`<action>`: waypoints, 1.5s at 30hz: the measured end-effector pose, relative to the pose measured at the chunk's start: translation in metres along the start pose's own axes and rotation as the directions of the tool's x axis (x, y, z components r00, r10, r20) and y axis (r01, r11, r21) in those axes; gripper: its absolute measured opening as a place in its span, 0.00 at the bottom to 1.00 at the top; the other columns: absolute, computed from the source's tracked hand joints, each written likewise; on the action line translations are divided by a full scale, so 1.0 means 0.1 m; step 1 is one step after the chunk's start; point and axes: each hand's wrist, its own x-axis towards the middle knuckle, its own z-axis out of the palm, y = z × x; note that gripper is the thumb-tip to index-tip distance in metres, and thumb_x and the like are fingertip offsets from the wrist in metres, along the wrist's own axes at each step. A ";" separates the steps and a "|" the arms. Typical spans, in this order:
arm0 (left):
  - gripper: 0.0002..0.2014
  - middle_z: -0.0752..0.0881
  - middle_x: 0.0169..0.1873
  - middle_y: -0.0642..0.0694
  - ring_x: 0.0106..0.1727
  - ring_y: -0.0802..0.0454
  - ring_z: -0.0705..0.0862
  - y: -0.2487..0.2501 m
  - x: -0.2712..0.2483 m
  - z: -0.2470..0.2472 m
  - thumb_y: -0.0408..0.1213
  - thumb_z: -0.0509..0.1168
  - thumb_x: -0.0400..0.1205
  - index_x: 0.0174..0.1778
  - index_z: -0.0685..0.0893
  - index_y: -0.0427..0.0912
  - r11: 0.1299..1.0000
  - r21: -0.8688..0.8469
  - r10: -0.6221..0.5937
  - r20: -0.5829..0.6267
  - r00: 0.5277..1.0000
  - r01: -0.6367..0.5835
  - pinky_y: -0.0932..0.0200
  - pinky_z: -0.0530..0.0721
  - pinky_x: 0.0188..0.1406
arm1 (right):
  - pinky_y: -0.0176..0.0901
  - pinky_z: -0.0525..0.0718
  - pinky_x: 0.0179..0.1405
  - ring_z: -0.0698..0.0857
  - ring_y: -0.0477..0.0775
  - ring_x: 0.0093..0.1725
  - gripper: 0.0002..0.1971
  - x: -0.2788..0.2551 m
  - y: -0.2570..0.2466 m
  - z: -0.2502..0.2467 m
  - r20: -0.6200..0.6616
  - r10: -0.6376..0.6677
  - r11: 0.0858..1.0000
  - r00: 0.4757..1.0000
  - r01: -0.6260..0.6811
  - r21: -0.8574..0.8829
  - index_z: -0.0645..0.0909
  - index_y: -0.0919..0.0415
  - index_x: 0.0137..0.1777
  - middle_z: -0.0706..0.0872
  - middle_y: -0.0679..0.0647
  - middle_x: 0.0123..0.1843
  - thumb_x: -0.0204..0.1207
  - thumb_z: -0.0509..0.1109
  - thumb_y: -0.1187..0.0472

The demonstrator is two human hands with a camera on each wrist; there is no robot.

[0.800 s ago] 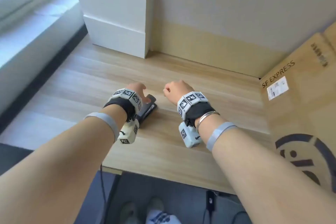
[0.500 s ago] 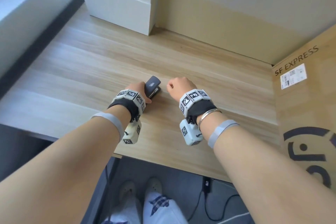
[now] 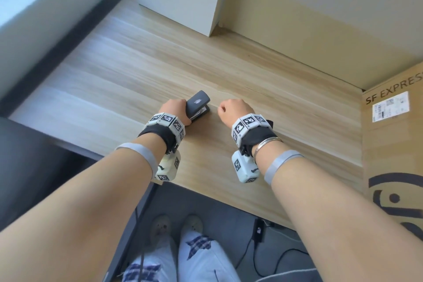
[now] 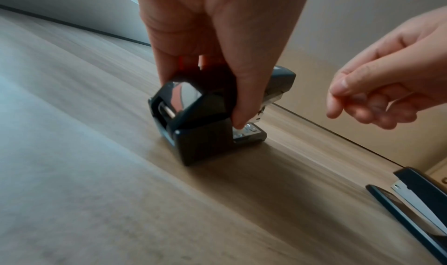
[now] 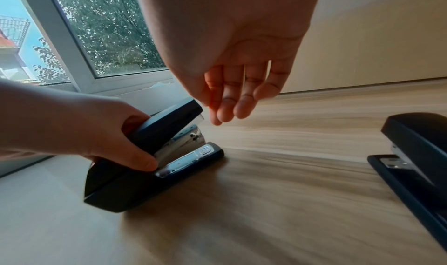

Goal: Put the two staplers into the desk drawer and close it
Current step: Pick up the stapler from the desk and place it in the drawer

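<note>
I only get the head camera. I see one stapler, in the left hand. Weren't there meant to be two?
Observer: The second stapler lies on the desk, just right of the right hand.
Operator: Is that hand holding anything?
Observer: No, its fingers hang loosely curled, empty.
Operator: How does the left one grip?
Observer: The left hand pinches the first stapler by the sides of its top arm, and its mouth gapes open.

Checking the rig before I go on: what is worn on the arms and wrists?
Bare forearms. Each has a grey band, a black wrist strap, white cubes with black-and-white square markers and a white marked block below. A silver bangle circles the right wrist.
</note>
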 end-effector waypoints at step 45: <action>0.15 0.88 0.49 0.37 0.51 0.36 0.86 -3.53 -1.48 1.37 0.38 0.69 0.71 0.52 0.78 0.38 0.795 -0.244 -0.549 0.103 0.830 0.556 0.52 0.80 0.44 | 0.38 0.64 0.25 0.77 0.63 0.39 0.13 -0.70 -2.71 2.16 0.391 -0.442 0.873 0.807 0.487 -0.019 0.78 0.63 0.45 0.79 0.61 0.41 0.84 0.54 0.60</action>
